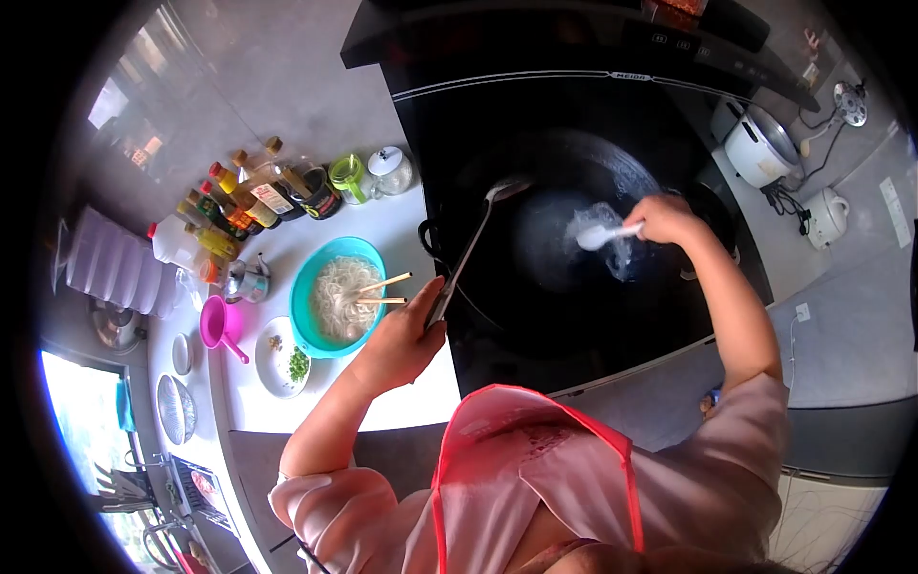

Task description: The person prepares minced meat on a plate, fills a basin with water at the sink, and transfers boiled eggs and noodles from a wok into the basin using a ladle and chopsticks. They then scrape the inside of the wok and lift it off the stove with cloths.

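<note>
My left hand [406,335] is closed round the handle of a long-handled metal cooking utensil [467,251]. The utensil's head rests at the left inner side of a dark wok [492,316] on the stove, its exact shape lost in the dark. Over the wok's right half, my right hand [666,220] grips a white spoon [598,236] by its handle. The spoon's bowl points left, above pale, rippling liquid [550,239]. Just left of my left hand stands a turquoise bowl [298,304] of white noodles [339,292], with chopsticks [385,283] lying across it.
A white plate [277,378] carries chopped greens [298,365]. Near it are a pink dipper [218,325] and a metal pot [247,279]. Several sauce bottles [225,182], a green jar [350,177] and a glass jar [390,177] line the wall. A white rice cooker [755,153] stands right of the stove.
</note>
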Available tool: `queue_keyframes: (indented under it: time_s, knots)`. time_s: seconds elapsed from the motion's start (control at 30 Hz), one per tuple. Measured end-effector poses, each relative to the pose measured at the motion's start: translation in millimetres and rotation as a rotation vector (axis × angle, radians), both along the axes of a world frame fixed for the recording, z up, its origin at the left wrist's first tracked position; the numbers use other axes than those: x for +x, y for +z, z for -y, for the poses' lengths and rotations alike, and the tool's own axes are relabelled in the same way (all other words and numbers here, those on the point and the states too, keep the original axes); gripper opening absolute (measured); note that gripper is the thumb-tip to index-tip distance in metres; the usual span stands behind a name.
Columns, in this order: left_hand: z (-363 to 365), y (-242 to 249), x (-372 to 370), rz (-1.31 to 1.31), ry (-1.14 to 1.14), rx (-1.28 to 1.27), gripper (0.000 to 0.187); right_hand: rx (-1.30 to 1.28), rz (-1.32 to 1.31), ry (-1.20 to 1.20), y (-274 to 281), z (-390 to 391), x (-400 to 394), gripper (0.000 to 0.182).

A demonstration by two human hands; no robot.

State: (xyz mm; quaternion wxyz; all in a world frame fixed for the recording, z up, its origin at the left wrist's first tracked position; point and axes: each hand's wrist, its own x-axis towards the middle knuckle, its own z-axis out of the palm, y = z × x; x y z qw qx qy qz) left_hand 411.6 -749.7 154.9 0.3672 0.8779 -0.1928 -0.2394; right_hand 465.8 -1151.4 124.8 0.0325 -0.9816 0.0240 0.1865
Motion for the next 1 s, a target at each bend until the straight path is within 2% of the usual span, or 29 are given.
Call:
queue_keyframes:
  time_s: [0.1,0.2,0.27,0.33,0.4,0.43,0.47,0.53,0.57,0.6,0.67,0.73,0.8,0.87,1.0]
  knots:
    - [-1.0,-3.0,-0.5,-0.022,-0.01,0.009,0.055,-0.18,0.247,0.04,-15.7,-11.0,11.3,0.03]
    - [-6.5,-7.6,1.5,0.026,-0.044,0.018,0.056,-0.301,0.276,0.108,-13.7,-4.1,-2.9,0.03]
    - [-11.2,-12.0,1.0,0.085,-0.069,0.017,0.056,-0.398,0.03,0.053,15.5,-15.8,-27.0,0.022]
    - [-14.9,-14.2,0.7,0.182,-0.095,-0.012,0.058,-0.209,-0.063,0.144,28.3,-17.2,-50.3,0.026]
    - [-18.4,-18.1,2.1,0.152,-0.08,-0.016,0.058,0.131,-0.186,0.184,28.7,-28.6,-52.3,0.029]
    - [-18.2,-19.2,2.2,0.122,-0.069,-0.018,0.059,0.272,-0.19,0.174,7.0,-28.5,-44.7,0.031]
    - [-17.3,-18.4,2.4,0.126,-0.073,-0.021,0.059,0.267,-0.077,0.157,-13.9,-32.0,-40.3,0.031]
    - [-17.5,-14.7,1.8,0.124,-0.074,-0.016,0.058,0.1,0.143,0.057,-22.7,-49.0,-37.0,0.03]
    - [-18.8,-12.7,0.3,0.124,-0.072,-0.015,0.058,0.013,0.095,0.01,-17.4,-49.1,-36.4,0.028]
    - [-20.6,-10.2,-1.7,0.126,-0.056,-0.022,0.059,0.014,0.095,0.016,-13.0,-46.5,-38.6,0.028]
    - [-24.3,-6.8,-5.0,0.127,-0.028,-0.03,0.059,-0.142,-0.017,0.073,-7.9,-35.4,-48.9,0.026]
    - [-28.0,-4.1,-8.8,0.045,0.03,-0.039,0.058,0.075,-0.072,0.136,1.3,-42.1,-55.3,0.025]
    - [-31.5,-10.9,-12.0,0.097,0.031,-0.06,0.058,0.344,-0.056,0.17,-21.0,-55.2,-41.3,0.023]
    - [-31.9,-9.8,-13.4,0.163,0.038,-0.082,0.057,0.33,-0.013,0.082,-33.2,-78.7,-17.2,0.019]
    - [-30.1,-1.1,-14.8,0.173,0.015,-0.077,0.057,0.119,0.409,-0.05,-55.0,-78.5,17.4,0.015]
